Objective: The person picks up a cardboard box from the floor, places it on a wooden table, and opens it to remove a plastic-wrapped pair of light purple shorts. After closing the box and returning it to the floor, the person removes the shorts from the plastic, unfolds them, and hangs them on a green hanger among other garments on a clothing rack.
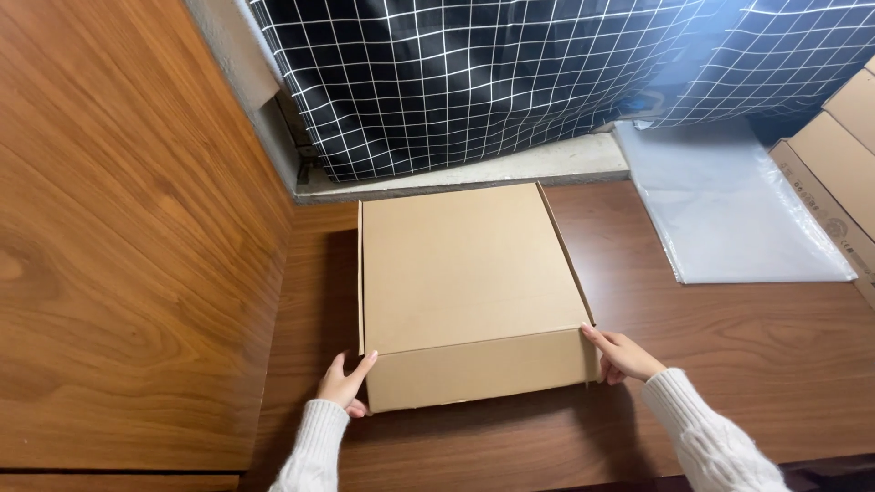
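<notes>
1. The left hand (344, 383) rests on the near left corner of a brown cardboard box (467, 273). Its fingers are stretched out and press flat on the box front. It grips nothing.
2. The right hand (620, 355) touches the near right corner of the same box. Its fingers point along the box edge, loose and partly bent. It grips nothing either.
3. Both arms wear white knitted sleeves (706, 442).
4. The box is flat, square and closed. It sits on the dark wooden worktop (729, 346), between the two hands, with its far edge near the wall ledge.
5. A tall wooden panel (128, 237) stands just beside the box on the left.
6. A clear plastic bag (729, 210) lies flat on the worktop, to the right of the box and apart from it.
7. More folded cardboard boxes (843, 173) are stacked at the far right edge.
8. A black cloth with white squares (474, 73) hangs behind the box.
</notes>
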